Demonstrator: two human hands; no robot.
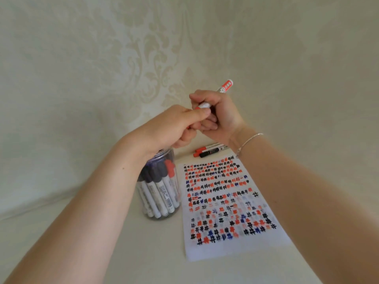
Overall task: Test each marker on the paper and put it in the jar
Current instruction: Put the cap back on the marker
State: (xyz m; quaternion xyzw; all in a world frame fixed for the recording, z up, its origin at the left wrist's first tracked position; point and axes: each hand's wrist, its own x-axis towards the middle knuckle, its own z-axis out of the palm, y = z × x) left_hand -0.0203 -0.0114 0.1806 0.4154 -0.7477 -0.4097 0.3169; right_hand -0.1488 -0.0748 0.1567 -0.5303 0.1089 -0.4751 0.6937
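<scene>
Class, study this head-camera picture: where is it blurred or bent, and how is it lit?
Head view: soft, even light, no glare, faint shadows; the marks on the paper smear towards the near edge; wide-angle lens swells both forearms at the bottom; left hand and right hand, gripping the marker, look fairly sharp.

White paper (229, 251) bears red, black, blue hash marks; cream damask cloth (82, 58).

Both hands (202, 121) raised, fisted, touching.

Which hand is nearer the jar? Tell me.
Left. The left hand hovers just above the jar; the right hand is higher and off to its right.
</scene>
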